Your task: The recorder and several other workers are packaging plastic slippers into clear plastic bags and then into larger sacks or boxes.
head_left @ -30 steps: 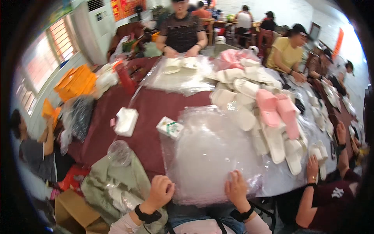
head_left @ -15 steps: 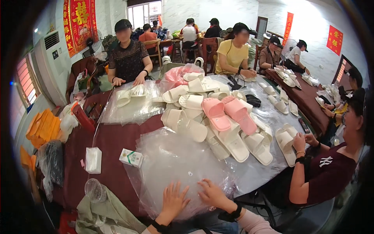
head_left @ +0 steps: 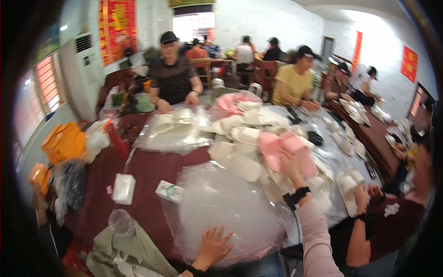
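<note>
My left hand [head_left: 213, 247] lies flat with fingers spread on the near edge of a stack of clear plastic bags [head_left: 221, 207] on the dark red table [head_left: 143, 171]. My right hand [head_left: 290, 168], in a pink sleeve with a black wristband, reaches forward and touches a pair of pink slippers [head_left: 279, 148]. The blur hides whether its fingers grip them. White slippers [head_left: 240, 138] are heaped around the pink pair.
A small white-green box [head_left: 168, 190], a white packet [head_left: 123, 188] and a clear cup [head_left: 121, 221] lie to the left. At the right, a co-worker's hand [head_left: 362, 196] is on a white slipper. Two people sit across the table. Orange crates [head_left: 67, 141] stand far left.
My right hand has left the bag stack and stretched forward to the pink slippers. My left hand stays on the bags. The view has tilted up and to the right.
</note>
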The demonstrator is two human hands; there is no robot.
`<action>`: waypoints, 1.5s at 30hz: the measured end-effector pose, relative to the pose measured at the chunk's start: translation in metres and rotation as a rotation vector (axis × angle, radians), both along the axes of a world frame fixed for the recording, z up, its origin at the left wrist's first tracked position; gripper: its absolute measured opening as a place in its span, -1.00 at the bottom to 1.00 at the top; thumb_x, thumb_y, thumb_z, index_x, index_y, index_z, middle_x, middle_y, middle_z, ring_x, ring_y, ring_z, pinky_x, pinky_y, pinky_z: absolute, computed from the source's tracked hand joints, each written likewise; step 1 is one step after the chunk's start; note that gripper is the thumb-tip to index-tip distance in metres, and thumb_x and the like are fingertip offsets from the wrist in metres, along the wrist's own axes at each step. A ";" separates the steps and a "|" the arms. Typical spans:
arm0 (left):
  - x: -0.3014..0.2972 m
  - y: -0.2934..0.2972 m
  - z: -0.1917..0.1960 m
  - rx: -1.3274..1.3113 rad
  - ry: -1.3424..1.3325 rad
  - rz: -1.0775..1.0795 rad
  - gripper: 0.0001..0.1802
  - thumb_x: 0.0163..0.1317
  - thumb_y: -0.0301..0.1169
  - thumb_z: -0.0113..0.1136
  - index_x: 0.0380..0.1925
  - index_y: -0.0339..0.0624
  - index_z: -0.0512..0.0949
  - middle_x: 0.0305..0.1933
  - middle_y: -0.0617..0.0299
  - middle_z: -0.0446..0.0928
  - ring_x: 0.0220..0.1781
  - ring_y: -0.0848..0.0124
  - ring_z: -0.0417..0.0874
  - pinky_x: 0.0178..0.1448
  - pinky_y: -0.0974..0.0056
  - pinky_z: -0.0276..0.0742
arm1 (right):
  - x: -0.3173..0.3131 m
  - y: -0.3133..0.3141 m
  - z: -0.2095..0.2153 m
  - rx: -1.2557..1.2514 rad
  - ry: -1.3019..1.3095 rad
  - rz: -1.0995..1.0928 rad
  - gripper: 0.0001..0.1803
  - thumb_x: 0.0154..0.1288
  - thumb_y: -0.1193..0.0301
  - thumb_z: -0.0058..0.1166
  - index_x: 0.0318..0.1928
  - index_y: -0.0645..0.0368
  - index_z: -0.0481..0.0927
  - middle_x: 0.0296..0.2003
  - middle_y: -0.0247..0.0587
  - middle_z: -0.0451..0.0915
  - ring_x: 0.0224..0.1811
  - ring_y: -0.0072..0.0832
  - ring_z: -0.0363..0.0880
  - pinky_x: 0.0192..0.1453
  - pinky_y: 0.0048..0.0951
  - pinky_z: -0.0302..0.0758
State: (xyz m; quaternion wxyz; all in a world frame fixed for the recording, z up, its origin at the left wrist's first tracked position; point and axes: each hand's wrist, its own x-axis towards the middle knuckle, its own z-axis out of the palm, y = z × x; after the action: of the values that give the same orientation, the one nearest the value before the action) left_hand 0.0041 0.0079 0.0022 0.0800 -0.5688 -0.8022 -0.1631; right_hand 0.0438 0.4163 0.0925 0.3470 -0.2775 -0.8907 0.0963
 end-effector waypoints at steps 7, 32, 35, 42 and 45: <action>0.007 -0.004 -0.004 -0.008 -0.045 -0.018 -0.47 0.22 -0.02 -0.04 0.17 0.10 0.35 0.28 0.04 0.23 0.28 0.04 0.23 0.27 -0.07 0.14 | -0.017 0.042 -0.008 -0.492 0.059 0.118 -0.68 0.20 0.37 -0.01 -0.19 0.40 0.59 -0.25 0.08 0.62 -0.19 -0.26 0.57 -0.11 -0.36 0.43; 0.002 0.000 -0.020 0.155 -0.174 -0.031 -0.60 0.11 -0.16 0.10 -0.07 -0.05 0.50 0.14 -0.07 0.33 0.13 -0.10 0.30 0.16 -0.20 0.16 | 0.038 -0.208 0.087 -0.805 0.638 0.555 -0.38 0.28 0.62 -0.21 0.35 0.30 0.02 0.34 -0.17 0.11 0.35 -0.43 0.10 0.37 -0.48 0.03; -0.006 -0.002 -0.001 0.249 -0.158 -0.165 -0.69 0.10 -0.27 0.14 -0.15 -0.12 0.51 0.05 -0.05 0.38 0.08 -0.05 0.34 0.11 -0.11 0.22 | 0.043 -0.215 0.062 -1.006 0.681 0.513 -0.33 0.23 0.64 -0.14 0.36 0.23 0.04 0.11 -0.25 0.23 0.05 -0.55 0.17 0.12 -0.53 0.16; -0.001 -0.079 0.056 0.440 -0.245 -0.171 -0.90 0.09 -0.44 0.14 -0.44 -0.25 0.51 -0.32 0.01 0.49 -0.27 0.06 0.49 -0.18 0.13 0.41 | 0.054 -0.203 -0.010 -0.332 0.187 0.486 -0.31 0.13 0.44 0.08 0.29 0.24 0.19 0.04 -0.01 0.38 0.10 -0.22 0.29 0.16 -0.29 0.21; -0.012 -0.136 0.053 0.203 -0.379 -0.263 -0.87 0.10 -0.44 0.14 -0.55 -0.26 0.49 -0.47 0.04 0.48 -0.42 0.07 0.49 -0.34 0.12 0.41 | 0.063 -0.209 -0.024 -0.355 0.094 0.532 -0.33 0.10 0.31 0.12 0.23 0.26 0.26 0.12 0.15 0.30 0.26 0.06 0.12 0.30 -0.12 0.05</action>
State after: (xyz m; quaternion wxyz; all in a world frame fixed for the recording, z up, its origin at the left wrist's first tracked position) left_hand -0.0080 -0.1276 0.0552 -0.0373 -0.6166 -0.7014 -0.3555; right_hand 0.1068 0.2072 0.0682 0.2967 -0.0864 -0.8841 0.3504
